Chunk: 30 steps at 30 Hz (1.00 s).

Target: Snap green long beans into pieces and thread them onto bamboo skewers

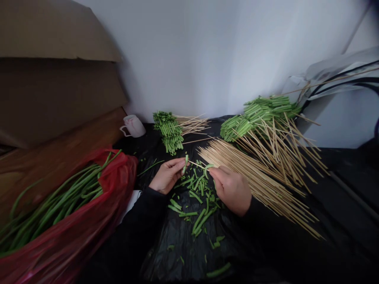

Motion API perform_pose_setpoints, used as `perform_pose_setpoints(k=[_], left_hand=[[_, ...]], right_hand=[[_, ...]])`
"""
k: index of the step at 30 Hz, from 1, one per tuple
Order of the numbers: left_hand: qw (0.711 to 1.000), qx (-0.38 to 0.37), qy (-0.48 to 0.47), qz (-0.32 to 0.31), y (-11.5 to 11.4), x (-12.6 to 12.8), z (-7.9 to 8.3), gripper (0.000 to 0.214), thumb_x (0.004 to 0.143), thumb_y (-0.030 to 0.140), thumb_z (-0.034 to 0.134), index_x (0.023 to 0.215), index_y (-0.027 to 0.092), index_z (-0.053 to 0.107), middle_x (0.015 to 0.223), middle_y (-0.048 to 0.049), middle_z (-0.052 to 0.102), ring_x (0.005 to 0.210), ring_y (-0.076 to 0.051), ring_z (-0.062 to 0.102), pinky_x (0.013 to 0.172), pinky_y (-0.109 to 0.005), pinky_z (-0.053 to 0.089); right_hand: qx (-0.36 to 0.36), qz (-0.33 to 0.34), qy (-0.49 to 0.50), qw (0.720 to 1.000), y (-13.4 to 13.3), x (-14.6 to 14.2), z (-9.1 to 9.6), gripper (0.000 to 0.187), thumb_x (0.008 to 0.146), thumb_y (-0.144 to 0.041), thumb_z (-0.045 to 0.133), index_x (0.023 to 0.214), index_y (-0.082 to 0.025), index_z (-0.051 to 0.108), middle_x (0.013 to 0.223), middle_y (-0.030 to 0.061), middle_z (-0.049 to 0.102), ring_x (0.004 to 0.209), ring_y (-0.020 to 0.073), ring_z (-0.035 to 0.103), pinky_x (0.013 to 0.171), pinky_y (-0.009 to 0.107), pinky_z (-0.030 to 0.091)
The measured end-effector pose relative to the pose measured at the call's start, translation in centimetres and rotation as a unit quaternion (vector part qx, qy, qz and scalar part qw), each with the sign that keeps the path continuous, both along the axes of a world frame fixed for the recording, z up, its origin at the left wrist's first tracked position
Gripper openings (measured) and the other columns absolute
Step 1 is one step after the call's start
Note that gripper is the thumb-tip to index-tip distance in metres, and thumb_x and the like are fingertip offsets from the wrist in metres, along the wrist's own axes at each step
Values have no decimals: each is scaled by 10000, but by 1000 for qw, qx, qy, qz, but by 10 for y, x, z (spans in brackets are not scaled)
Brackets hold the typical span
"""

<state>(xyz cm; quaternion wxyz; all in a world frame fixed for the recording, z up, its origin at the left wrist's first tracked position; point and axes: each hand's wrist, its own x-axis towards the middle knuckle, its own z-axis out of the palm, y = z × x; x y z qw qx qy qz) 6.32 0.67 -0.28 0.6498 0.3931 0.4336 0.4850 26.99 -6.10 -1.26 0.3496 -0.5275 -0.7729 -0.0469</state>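
Light: dim, soft daylight on the white wall [207, 51].
Shadows: deep along the lower corners.
Distortion: wide-angle bending at edges.
Focus: centre sharp, edges soft.

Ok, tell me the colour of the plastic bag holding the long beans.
Red, translucent bag, seen in the head view at lower left.

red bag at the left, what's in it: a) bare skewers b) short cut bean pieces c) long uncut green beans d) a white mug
c: the red bag lies open with long green beans sticking out of it, whole and uncut; the bare skewers and the mug lie elsewhere on the table.
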Motion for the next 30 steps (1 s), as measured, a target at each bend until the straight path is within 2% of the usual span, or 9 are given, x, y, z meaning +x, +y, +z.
perform_pose_setpoints(k=[5,12,20,30], left_hand=[[999,-30,-44,-8,-1,2,1,340,555,209,904,855,117,772,778,-42,731,625,-71,602,569,-166,489],[998,-32,-48,-5,-2,1,1,253,624,164,864,853,114,768,758,-44,724,618,-73,607,569,-166,494],[999,-28,-34,-11,-1,1,-1,348,522,226,918,817,109,775,752,-40,734,611,-67,600,567,-157,492],[1000,-21,-8,-11,-4,3,-2,349,503,242,925,785,109,769,755,-45,739,692,-93,641,623,-168,492]], right_hand=[[-1,1,-2,1000,0,0,-1,297,959,-185,416,1051,-175,699,852,55,699,683,158,621,588,274,356],[-7,-1,-7,1000,0,0,-1,305,954,-185,408,1026,-192,704,821,50,687,646,149,594,561,273,333],[-21,5,-7,1000,-1,-1,-2,290,957,-167,410,1020,-186,692,854,54,688,737,166,627,612,273,360],[-47,-5,-47,998,-2,-3,-3,290,946,-142,412,1063,-185,674,872,53,694,706,160,608,591,282,320]])
